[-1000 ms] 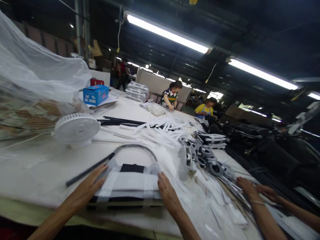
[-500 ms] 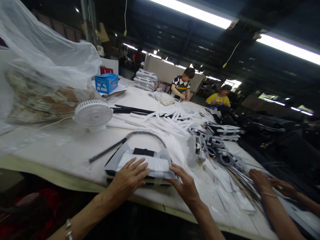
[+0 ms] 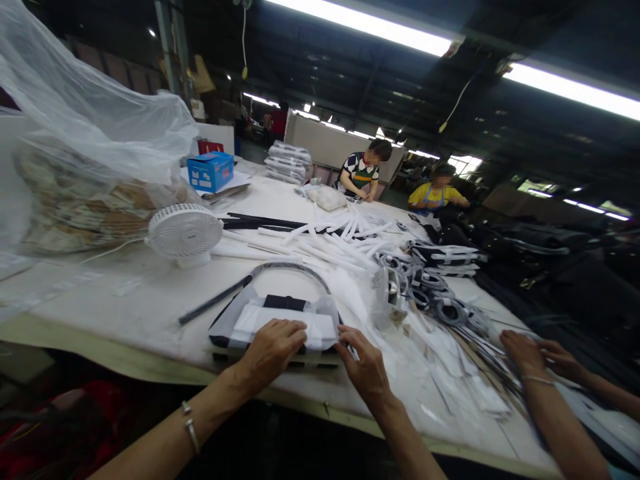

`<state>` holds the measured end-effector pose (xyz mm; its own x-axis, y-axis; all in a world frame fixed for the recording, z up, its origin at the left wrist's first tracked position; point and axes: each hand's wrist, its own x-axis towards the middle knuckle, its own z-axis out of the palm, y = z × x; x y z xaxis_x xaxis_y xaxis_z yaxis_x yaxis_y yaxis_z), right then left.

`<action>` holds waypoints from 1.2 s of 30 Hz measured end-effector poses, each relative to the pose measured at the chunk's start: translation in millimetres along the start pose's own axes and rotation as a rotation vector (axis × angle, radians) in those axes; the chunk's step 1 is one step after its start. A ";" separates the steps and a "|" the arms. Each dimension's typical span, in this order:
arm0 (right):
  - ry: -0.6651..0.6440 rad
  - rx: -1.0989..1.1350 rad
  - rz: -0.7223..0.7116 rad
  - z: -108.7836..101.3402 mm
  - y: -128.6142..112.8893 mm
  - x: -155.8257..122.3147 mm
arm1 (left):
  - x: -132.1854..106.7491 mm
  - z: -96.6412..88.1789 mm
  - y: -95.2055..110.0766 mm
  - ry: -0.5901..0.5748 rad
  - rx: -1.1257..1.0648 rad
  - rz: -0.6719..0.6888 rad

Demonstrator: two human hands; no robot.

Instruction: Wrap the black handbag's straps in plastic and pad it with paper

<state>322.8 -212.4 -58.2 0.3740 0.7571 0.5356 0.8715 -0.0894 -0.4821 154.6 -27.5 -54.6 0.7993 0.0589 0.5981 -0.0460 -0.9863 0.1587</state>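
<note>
A black bag lies flat at the table's near edge, covered by white wrapping sheet. Its wrapped strap arches behind it, with one dark end stretching out to the left. My left hand is on the front middle of the sheet, fingers bent and closed together on it; the fingertips are partly hidden. At the bag's right front corner, my right hand pinches the edge of the wrapping between thumb and fingers. A dark patch of the bag shows above the white sheet.
A white fan and a blue box stand to the left. White foam strips and wrapped coils lie beyond the bag. A co-worker's hands are at the right; two people work across the table.
My left hand has gone from flat, spread fingers to bent, closed ones, a little further right on the sheet. My right thumb and fingers have drawn together at the corner.
</note>
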 end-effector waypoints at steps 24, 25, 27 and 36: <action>-0.248 0.180 0.165 -15.0 21.7 13.7 | 4.0 -5.7 -4.7 -0.314 -0.204 0.024; -0.234 0.193 0.224 -15.9 21.0 15.9 | 1.6 -4.8 -4.3 -0.297 -0.200 0.035; -0.207 0.191 0.316 -16.0 21.1 19.7 | -2.4 -2.0 -3.1 -0.263 -0.174 0.051; -0.153 0.050 0.594 12.6 30.7 55.2 | -4.6 -2.3 -1.5 -0.215 -0.247 -0.012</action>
<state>366.2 -165.2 -52.2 0.7384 0.6715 0.0614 0.5104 -0.4971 -0.7017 149.6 -26.0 -55.9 0.9074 0.0103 0.4200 -0.1589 -0.9170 0.3658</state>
